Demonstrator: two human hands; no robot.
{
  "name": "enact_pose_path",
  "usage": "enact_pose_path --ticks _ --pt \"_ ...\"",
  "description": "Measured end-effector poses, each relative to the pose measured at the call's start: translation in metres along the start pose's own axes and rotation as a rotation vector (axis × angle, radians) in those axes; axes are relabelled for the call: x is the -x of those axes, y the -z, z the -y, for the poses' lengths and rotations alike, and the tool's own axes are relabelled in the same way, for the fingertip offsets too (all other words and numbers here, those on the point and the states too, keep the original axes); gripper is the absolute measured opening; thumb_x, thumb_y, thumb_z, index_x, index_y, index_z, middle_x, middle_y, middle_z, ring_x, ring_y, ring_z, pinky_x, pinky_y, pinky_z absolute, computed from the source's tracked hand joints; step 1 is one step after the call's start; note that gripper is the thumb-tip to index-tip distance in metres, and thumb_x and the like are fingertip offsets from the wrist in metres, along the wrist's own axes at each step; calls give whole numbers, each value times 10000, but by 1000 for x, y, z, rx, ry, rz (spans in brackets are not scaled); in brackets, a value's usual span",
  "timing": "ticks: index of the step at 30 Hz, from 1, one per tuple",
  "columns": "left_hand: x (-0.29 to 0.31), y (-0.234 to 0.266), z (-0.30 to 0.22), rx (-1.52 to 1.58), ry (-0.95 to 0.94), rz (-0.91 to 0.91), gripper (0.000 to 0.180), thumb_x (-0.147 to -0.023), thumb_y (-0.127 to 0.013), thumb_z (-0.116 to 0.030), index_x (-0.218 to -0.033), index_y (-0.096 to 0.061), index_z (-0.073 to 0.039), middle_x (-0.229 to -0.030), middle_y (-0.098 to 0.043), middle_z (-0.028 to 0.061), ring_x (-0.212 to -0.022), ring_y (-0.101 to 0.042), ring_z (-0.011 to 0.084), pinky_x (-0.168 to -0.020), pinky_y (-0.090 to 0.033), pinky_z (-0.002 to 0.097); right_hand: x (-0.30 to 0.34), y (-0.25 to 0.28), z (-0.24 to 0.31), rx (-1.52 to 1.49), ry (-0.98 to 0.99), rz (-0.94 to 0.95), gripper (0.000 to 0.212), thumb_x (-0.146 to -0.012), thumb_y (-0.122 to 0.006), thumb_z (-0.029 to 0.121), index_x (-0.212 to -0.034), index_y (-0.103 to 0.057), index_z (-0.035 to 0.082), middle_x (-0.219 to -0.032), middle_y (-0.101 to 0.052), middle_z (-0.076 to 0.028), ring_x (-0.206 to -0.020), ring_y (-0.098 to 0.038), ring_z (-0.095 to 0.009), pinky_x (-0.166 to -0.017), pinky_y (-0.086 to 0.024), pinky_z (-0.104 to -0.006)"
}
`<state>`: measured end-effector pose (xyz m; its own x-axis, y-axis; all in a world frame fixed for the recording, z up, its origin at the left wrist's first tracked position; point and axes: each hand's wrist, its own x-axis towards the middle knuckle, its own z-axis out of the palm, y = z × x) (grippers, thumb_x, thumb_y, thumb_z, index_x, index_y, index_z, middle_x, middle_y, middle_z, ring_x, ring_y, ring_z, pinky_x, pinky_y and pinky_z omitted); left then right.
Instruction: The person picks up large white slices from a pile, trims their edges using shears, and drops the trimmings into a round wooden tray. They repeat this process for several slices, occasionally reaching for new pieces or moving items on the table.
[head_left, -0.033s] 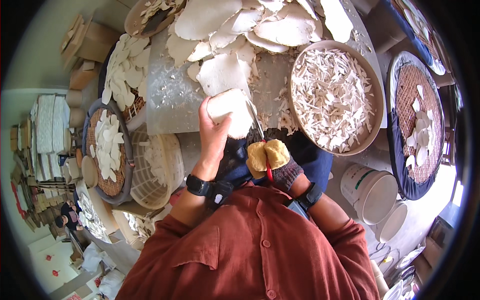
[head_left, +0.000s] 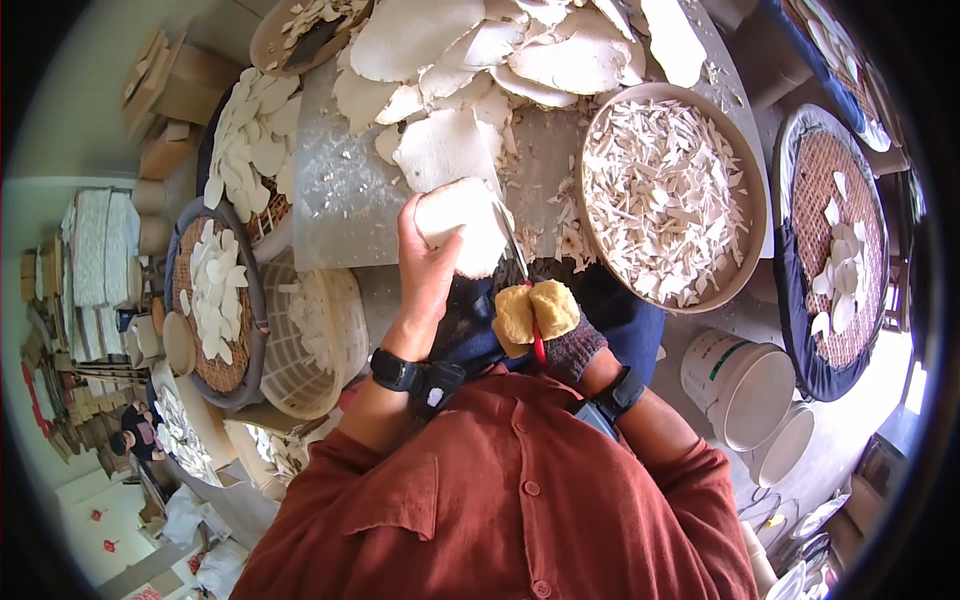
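My left hand (head_left: 428, 262) pinches a broad, pale white slice (head_left: 465, 225) with a rough brownish rim, thumb across its face and fingers round its left edge. In my right hand (head_left: 572, 340), partly covered by a dark knitted glove, are scissors (head_left: 518, 245) with red handles. Thick yellow padding (head_left: 535, 312) surrounds the handles and hides most of the fingers. The blades reach up along the slice's right edge; whether they are parted is hard to tell. Just beyond lies another pale slice (head_left: 445, 148) on the grey table (head_left: 340, 200).
Large pale slices (head_left: 545, 60) are heaped at the table's far side. To the right stands a round tray (head_left: 765, 205) of narrow white strips. A cream plastic basket (head_left: 345, 335) sits at left, woven trays (head_left: 855, 185) at both sides, and white buckets (head_left: 745, 390) at lower right.
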<state>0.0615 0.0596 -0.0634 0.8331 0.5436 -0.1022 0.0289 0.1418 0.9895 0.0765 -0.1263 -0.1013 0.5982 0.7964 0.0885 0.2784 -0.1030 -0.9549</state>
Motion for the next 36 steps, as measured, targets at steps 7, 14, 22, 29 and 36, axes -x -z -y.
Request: enact_pose_path --ticks 7,14,22,29,36 --pt "1 2 -6 28 70 46 588 -783 -575 20 -1292 -279 2 -1171 -459 113 -1062 -482 167 -887 -441 294 -1 -3 -21 -517 -191 53 307 -728 -636 205 -1006 -609 79 -994 -631 -80 -939 -586 -236 -847 -462 -316" --pt "-1 10 -11 -23 98 144 589 -786 -564 25 -1304 -283 -4 -1198 -454 109 -1085 -475 172 -911 -427 302 2 6 -7 -148 -106 106 314 -725 -619 184 -1022 -595 86 -981 -624 -86 -935 -580 -240 -842 -465 -321" --pt "8 9 -11 13 183 197 611 -767 -548 50 -1317 -287 -2 -1221 -437 95 -1115 -445 165 -946 -389 300 1 0 -12 -1057 -278 -15 193 -812 -549 103 -991 -589 42 -966 -628 -87 -903 -603 -203 -813 -482 -294" --pt "6 8 -11 -5 195 209 609 -771 -564 16 -1314 -290 -3 -1223 -433 96 -1122 -436 167 -949 -382 300 2 4 -9 117 16 -30 165 -803 -558 111 -950 -604 49 -926 -636 -78 -870 -611 -202 -783 -490 -297" --pt "-3 11 -19 7 190 290 630 -766 -578 17 -1324 -290 -33 -1226 -435 85 -1120 -438 160 -948 -383 297 3 0 -26 -268 -49 -81 198 -760 -597 137 -938 -627 57 -850 -635 -101 -813 -606 -249 -723 -482 -341"
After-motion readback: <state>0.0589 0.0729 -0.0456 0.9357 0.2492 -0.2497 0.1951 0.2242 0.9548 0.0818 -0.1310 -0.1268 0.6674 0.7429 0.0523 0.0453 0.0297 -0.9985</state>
